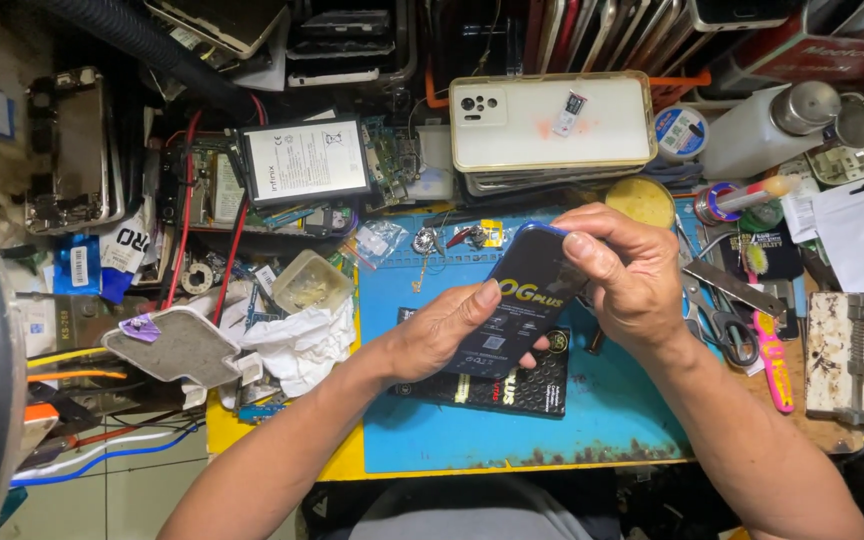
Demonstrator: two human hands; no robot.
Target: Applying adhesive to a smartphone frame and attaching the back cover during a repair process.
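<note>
Both my hands hold a dark phone-shaped item with a blue edge and a printed black film on its face [524,300], tilted above the blue work mat [612,420]. My left hand [442,335] grips its lower end, thumb on top. My right hand [622,275] pinches its upper end, with the thumb pressed on the top corner. Under the item lies a flat black packet with yellow print [522,385] on the mat.
A white phone in a clear case [552,122] tops a stack at the back. A phone battery [304,160] and circuit boards lie at the back left, crumpled tissue [297,345] beside the mat. Scissors [722,320], a pink tool [774,365] and a metal clamp [850,355] sit on the right.
</note>
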